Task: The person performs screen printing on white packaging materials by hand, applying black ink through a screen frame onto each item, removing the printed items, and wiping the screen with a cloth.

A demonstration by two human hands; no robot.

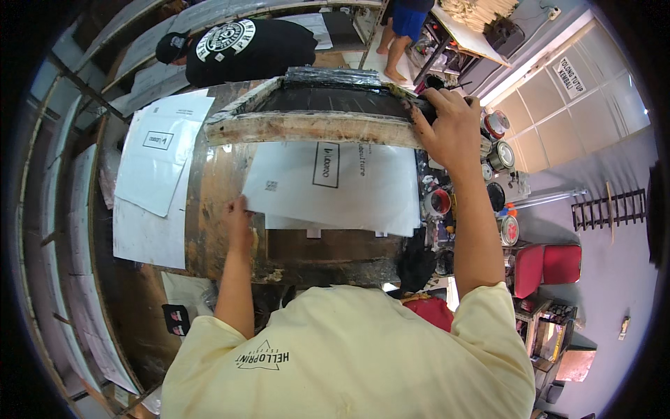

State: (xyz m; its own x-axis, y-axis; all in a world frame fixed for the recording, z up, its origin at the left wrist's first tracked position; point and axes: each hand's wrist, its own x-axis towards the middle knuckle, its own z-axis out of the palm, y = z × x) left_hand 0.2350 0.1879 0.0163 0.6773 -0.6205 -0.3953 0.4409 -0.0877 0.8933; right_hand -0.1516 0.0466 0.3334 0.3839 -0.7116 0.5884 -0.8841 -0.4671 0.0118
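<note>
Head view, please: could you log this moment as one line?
left hand: on white sheet edge | right hand: gripping raised screen frame | sheet: flat on worktable

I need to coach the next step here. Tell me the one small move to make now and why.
Probably slide the printed white sheet out to the left. The right hand holds the wooden screen frame tilted up off the table, so the sheet lies uncovered, and the left hand already rests at the sheet's left edge, beside other printed sheets.
</note>
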